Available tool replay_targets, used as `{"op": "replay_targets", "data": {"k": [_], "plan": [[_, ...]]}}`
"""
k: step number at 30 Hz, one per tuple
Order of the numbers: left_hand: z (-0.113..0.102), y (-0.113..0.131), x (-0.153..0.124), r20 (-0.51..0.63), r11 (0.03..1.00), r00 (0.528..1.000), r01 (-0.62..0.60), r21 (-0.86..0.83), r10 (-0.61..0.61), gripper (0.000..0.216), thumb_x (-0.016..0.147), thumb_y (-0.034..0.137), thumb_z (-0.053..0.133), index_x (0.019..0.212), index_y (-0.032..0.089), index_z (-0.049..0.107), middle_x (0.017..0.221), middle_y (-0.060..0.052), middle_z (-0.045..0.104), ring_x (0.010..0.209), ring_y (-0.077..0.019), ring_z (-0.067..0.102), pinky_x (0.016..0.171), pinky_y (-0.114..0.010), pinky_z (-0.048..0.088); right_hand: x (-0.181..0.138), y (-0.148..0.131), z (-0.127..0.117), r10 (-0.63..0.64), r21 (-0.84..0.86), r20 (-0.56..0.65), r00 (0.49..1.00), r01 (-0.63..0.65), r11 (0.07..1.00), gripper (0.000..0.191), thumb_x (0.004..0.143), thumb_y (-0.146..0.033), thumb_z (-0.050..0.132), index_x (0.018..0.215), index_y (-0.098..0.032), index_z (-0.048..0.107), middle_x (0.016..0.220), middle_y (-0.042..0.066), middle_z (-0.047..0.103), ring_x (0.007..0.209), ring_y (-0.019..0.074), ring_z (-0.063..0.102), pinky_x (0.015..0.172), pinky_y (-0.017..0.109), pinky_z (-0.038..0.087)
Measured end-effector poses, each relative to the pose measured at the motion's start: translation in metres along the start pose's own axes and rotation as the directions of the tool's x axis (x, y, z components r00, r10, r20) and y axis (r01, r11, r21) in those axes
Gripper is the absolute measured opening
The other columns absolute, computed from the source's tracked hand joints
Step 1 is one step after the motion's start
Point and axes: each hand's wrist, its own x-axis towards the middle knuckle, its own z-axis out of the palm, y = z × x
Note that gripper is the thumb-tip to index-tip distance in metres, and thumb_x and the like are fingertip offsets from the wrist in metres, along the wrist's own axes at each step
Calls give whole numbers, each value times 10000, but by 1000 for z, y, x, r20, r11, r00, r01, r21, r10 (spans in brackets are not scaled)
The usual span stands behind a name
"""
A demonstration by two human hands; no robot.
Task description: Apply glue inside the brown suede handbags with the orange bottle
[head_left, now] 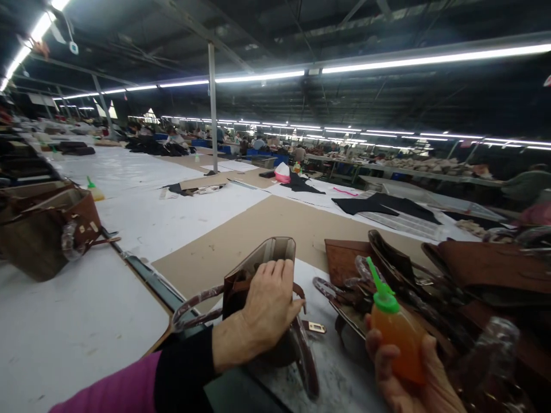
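Left bag (84, 215): brown, upright on the white bench (94, 332), its looped handle (71, 241) wrapped in clear plastic.
Small bottle (97, 194): standing just behind that bag, green tip upward.
Sleeve (124, 387): purple with a black cuff, coming in from the lower left of my view.
Middle bag (235, 292): on the bench straight ahead of the person, pale lining showing at the top, plastic-wrapped handles out to both sides.
Left hand (267, 304): laid over the top of the middle bag, fingers close together and pointing away; I cannot tell how firmly it grips.
Tan sheet (253, 229): flat on the bench beyond the middle bag.
Metal plate (317, 327): gold-coloured, just right of the middle bag.
Black cloth (365, 205): lying in flat pieces farther back.
Right hand (398, 396): wrapped around the orange bottle (400, 341), held with its green nozzle tilted up and leftward.
Bag pile (486, 261): brown pieces and wrapped handles heaped behind and beside the right hand.
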Motion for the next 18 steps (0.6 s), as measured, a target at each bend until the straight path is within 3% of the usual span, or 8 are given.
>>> {"op": "replay_targets", "data": {"k": [2,5,7,9,10,14,18], "plan": [[2,-3,11,186,994,977,110,3,-109,350,784,388,592,1018,129,572,946,-127,649,915,-274,588,811,-399,458,-10,2,15,26,38,-14,1000,-25,999,1180,283,134,895,1311,-246,458,1185,111,516,825,243,622,556,247,593],[1,-17,18,332,995,939,101,-5,-94,171,807,295,520,900,164,578,867,-93,658,820,-253,619,719,-359,461,-25,-4,39,70,75,54,996,-74,994,1060,376,136,872,1296,-221,485,1146,109,532,796,216,628,608,253,594],[-5,-30,20,346,999,938,46,-23,-36,157,814,261,484,906,169,571,859,-82,656,800,-243,620,693,-343,448,-35,-11,58,58,49,118,991,-65,997,784,610,9,842,1286,-204,507,1134,119,540,818,217,633,648,278,593],[-15,-44,21,360,997,931,-49,-55,66,144,816,249,476,899,177,570,852,-68,644,790,-224,610,680,-322,431,-43,-16,76,-2,38,130,992,-2,999,444,895,-226,654,1307,-175,496,1100,136,549,781,195,635,604,248,584],[-21,-51,22,373,990,918,-112,-81,134,134,816,242,479,891,183,573,849,-60,633,780,-212,601,674,-311,422,-47,-17,85,-35,32,131,991,31,999,385,958,-312,557,1309,-164,496,1092,145,549,761,187,635,582,233,579],[-43,-75,20,382,914,836,-313,-258,394,119,815,162,482,844,203,590,856,-29,605,843,-178,559,740,-278,410,-55,-15,110,-111,41,174,979,105,994,438,1003,-437,418,1303,-130,507,1108,182,545,733,179,639,575,220,572],[-40,-90,4,282,853,842,-330,-404,459,198,792,70,454,852,200,590,936,-17,612,937,-156,535,858,-264,396,-50,2,116,-65,31,115,991,62,998,438,969,-453,473,1264,-140,553,1109,188,562,748,207,644,570,255,580]]}}
